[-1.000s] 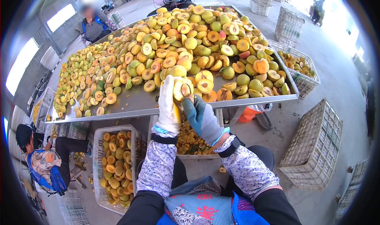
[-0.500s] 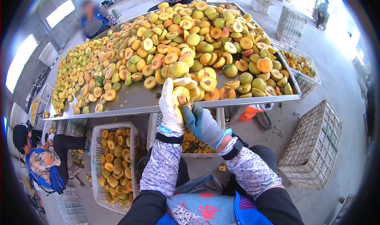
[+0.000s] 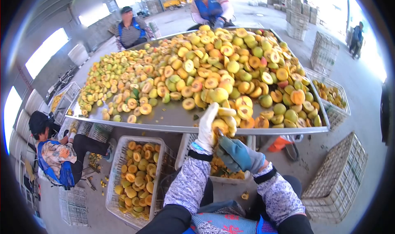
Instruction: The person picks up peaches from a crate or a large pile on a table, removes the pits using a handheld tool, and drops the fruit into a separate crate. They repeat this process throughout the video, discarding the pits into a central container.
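Observation:
My left hand (image 3: pixel 210 125), in a white glove, is closed around a halved yellow fruit (image 3: pixel 219 126) at the near edge of the metal table (image 3: pixel 164 122). Against that fruit presses my right hand (image 3: pixel 239 152), in a grey-blue glove, its fingers closed on a small tool whose tip barely shows. Many halved yellow and green fruits (image 3: pixel 177 75) are heaped on the table beyond my hands.
A white crate of fruit halves (image 3: pixel 158 141) stands below the table, left of my arms; another crate (image 3: pixel 181 151) sits under my hands. An empty crate (image 3: pixel 337 176) is at the right. Co-workers sit at left (image 3: pixel 57 156) and behind the table (image 3: pixel 212 7).
The view has tilted up and shifted, so the table and crates appear lower and further right. Both hands remain together at the fruit, with my right hand turned slightly.

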`<state>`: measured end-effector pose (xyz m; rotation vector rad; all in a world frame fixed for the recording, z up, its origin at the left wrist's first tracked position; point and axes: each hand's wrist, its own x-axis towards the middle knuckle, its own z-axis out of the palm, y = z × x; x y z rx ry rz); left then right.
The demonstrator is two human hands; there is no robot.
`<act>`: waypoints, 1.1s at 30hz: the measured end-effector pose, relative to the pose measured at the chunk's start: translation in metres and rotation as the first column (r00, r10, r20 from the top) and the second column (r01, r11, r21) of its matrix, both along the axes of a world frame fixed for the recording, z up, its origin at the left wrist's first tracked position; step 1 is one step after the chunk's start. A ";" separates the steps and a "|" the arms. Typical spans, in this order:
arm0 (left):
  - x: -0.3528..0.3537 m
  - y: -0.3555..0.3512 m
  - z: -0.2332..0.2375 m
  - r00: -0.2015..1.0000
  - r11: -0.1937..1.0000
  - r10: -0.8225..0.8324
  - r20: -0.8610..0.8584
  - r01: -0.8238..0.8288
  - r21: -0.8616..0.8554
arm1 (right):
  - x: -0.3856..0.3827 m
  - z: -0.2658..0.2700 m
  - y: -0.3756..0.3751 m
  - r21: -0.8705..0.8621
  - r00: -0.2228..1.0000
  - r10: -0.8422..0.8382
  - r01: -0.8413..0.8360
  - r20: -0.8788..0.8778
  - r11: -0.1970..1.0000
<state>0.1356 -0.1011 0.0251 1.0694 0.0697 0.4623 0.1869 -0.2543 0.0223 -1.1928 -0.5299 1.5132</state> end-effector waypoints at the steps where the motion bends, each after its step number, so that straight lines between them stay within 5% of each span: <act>1: -0.001 -0.001 0.002 0.999 0.998 -0.016 -0.042 0.019 0.065 | -0.001 0.003 0.007 0.071 0.999 0.030 -0.033 0.043 0.997; 4: -0.008 -0.009 0.008 0.997 0.999 0.055 -0.052 -0.054 0.006 | -0.004 -0.027 0.003 0.257 0.997 0.001 -0.022 0.081 0.966; 5: -0.006 -0.018 0.015 0.985 0.920 0.145 -0.090 -0.167 -0.355 | -0.013 -0.028 -0.001 0.247 0.977 -0.069 0.018 0.201 0.969; 6: -0.004 0.006 -0.001 0.999 0.838 -0.019 0.048 0.042 -0.543 | -0.021 -0.048 0.003 0.285 0.869 -0.184 0.051 0.460 0.957; 7: -0.002 0.047 -0.023 0.938 0.769 -0.200 0.284 0.330 -0.547 | -0.020 -0.066 0.006 0.304 0.681 -0.251 0.044 0.688 0.952; 8: -0.011 0.064 -0.035 0.913 0.815 -0.093 0.398 0.299 -0.496 | -0.017 -0.065 -0.005 0.209 0.505 -0.207 0.054 0.838 0.976; 9: -0.026 0.077 -0.029 0.941 0.822 0.096 0.324 0.109 -0.559 | -0.016 -0.061 -0.011 0.106 0.328 -0.121 0.063 0.937 0.992; 10: -0.046 0.089 -0.023 0.942 0.837 0.185 0.280 -0.002 -0.547 | -0.013 -0.059 -0.013 0.047 0.294 -0.068 0.077 0.953 0.996; 12: -0.088 0.098 -0.012 0.887 0.862 0.455 0.081 -0.415 -0.291 | -0.007 -0.059 -0.022 -0.077 0.250 0.049 0.103 0.967 0.992; 14: -0.135 0.123 -0.021 0.727 0.738 0.661 -0.182 -0.674 -0.013 | -0.004 -0.055 -0.031 -0.042 0.212 0.009 0.154 0.977 0.987; 15: -0.165 0.147 -0.021 0.629 0.750 0.640 -0.440 -0.635 0.184 | -0.006 -0.054 -0.025 -0.016 0.196 -0.012 0.141 0.980 0.990; 17: -0.214 0.205 -0.062 0.317 0.639 0.762 -0.565 -0.231 0.733 | -0.010 -0.039 -0.026 0.014 0.210 -0.048 0.162 0.977 0.987; 18: -0.212 0.170 -0.057 0.213 0.234 0.960 -0.181 -0.258 0.937 | -0.010 -0.051 -0.018 0.105 0.208 -0.141 0.173 0.968 0.979; 19: -0.210 0.165 -0.063 0.217 -0.013 0.973 0.074 -0.269 0.963 | -0.009 -0.063 -0.011 0.078 0.183 -0.108 0.163 0.977 0.984; 20: -0.191 0.134 -0.039 0.222 -0.044 0.969 0.110 -0.281 0.959 | -0.012 -0.054 -0.013 0.060 0.182 -0.090 0.163 0.979 0.985; 22: -0.146 0.121 -0.033 0.442 0.075 0.881 0.171 -0.485 0.871 | -0.012 -0.048 -0.013 0.052 0.202 -0.086 0.172 0.975 0.984; 24: -0.096 0.094 -0.016 0.536 0.018 0.808 0.244 -0.437 0.899 | -0.007 -0.038 -0.018 0.091 0.194 -0.136 0.224 0.972 0.970; 25: -0.073 0.086 -0.010 0.590 0.123 0.794 0.149 -0.396 0.910 | -0.001 -0.036 -0.020 0.130 0.191 -0.180 0.250 0.965 0.960; 27: -0.036 0.063 0.017 0.611 0.296 0.767 -0.199 -0.062 0.953 | 0.009 -0.034 -0.023 0.166 0.189 -0.221 0.270 0.957 0.949; 31: 0.020 0.056 -0.011 0.593 0.140 0.733 -0.333 0.347 0.927 | 0.021 -0.037 -0.028 0.254 0.103 -0.301 0.323 0.948 0.912; 33: 0.008 0.062 -0.007 0.700 0.254 0.586 -0.408 0.320 0.913 | 0.028 -0.032 -0.038 0.319 0.178 -0.381 0.302 0.907 0.899</act>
